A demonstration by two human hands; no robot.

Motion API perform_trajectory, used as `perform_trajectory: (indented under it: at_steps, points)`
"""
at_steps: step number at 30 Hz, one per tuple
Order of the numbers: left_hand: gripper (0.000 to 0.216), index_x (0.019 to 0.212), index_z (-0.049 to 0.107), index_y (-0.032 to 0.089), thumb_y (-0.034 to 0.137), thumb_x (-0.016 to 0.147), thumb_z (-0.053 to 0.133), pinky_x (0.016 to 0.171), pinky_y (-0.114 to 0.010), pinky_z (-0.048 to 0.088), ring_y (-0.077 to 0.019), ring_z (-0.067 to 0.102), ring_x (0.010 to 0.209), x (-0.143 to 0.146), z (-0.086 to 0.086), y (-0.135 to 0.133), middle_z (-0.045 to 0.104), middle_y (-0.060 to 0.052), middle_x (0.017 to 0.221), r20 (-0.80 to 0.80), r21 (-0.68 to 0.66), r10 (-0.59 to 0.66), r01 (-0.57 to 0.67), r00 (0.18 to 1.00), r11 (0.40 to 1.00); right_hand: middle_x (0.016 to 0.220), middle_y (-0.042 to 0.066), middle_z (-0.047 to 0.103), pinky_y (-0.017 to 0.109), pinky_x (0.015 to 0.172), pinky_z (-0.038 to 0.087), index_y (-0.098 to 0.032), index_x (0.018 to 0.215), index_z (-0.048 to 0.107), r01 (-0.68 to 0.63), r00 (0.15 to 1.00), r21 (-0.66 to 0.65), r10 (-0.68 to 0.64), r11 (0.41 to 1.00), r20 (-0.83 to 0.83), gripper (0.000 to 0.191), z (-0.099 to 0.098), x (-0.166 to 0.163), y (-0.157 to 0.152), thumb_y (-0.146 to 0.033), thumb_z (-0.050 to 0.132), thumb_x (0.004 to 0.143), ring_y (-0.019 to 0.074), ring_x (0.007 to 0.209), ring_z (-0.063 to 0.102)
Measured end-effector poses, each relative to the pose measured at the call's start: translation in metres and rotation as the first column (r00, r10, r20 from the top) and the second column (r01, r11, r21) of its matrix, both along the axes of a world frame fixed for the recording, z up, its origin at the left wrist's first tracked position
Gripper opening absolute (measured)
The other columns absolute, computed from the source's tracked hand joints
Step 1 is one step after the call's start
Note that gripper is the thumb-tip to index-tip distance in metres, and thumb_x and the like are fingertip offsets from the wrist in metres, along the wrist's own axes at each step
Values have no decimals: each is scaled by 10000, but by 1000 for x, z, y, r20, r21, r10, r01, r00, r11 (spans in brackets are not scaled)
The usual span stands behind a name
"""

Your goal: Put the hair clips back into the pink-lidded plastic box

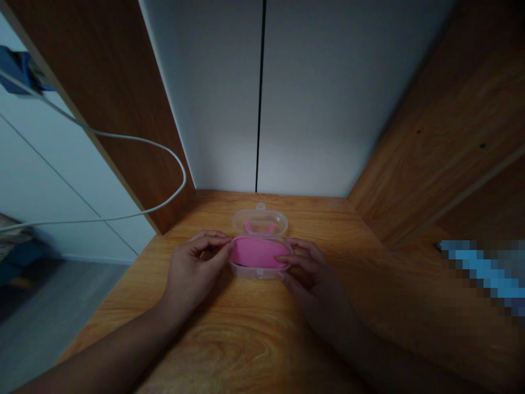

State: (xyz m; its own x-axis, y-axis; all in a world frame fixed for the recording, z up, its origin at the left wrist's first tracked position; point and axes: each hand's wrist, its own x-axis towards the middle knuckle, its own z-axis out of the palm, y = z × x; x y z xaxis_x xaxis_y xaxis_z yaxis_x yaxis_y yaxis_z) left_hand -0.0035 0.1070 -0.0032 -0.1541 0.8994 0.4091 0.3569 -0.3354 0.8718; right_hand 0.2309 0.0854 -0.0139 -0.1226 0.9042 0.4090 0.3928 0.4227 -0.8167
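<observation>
A small clear plastic box (246, 272), oval in outline, sits on the wooden desk with its hinged lid (281, 221) laid open toward the back. A pink handle (259, 231) shows through the lid. Inside the box lies a flat pink oval insert (256, 253), seemingly tilted, with a dark gap along its front left edge. My left hand (197, 268) pinches the left end of the insert at the box's rim, thumb and forefinger together. Around the box's right end curls my right hand (311, 279), thumb at the front corner, one fingertip on the pink surface.
White panels (213, 109) with a dark seam rise behind the desk (229, 339). Wooden side boards (410, 164) flank it. A white cable (180, 164) loops in from the left. At the right lies a pixelated blue object (484, 273).
</observation>
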Motion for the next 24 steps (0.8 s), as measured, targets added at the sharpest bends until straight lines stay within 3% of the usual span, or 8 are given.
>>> perform_trajectory:
  at_steps: [6,10,13,16,19,24]
  points:
    - [163,782,749,177,339,772,761,676,-281,556,-176,690,718,2,10,-5,753,-30,789,105,-63,211,-206,972,977,1282,57,553,493,1066,461,-314,961,753,-10,1000,-19,10,1000,5,170,0,0,-1,-218,668,849,249,1213,561]
    - [213,858,728,157,355,782,750,520,-239,509,-137,624,557,2,5,-5,705,-10,690,166,-123,131,-111,977,986,1235,52,580,486,1072,452,-282,920,705,1,999,-9,-1,1000,-32,140,-1,-1,-2,-186,684,820,250,1216,556]
    - [251,924,720,155,376,807,726,439,-236,458,-113,547,461,3,1,-5,674,3,668,170,-175,80,-49,982,983,1217,43,595,446,1005,516,-287,1016,617,-9,989,-45,2,999,-151,254,-3,-2,-3,-161,684,807,230,1182,578]
    - [202,890,729,170,354,807,726,582,-267,521,-148,631,633,3,0,-6,712,-28,806,45,-101,72,-67,996,993,1263,49,574,404,931,572,-316,1159,593,-45,981,-83,28,996,-191,369,-4,-2,-4,-172,668,828,217,1145,601]
    - [140,815,719,182,322,809,720,771,-311,535,-187,656,844,3,-1,-4,703,-42,884,-70,5,23,-23,997,1000,1263,52,558,418,975,551,-300,1033,694,-41,993,-71,33,997,-111,237,-1,-1,-4,-186,672,827,236,1182,579]
    - [153,814,719,184,337,830,709,812,-331,536,-205,650,915,4,-2,-1,685,-57,932,-86,3,-50,51,995,999,1254,57,573,393,874,597,-300,1018,711,-23,994,-77,15,997,-108,201,0,-1,-3,-227,684,833,228,1066,635]
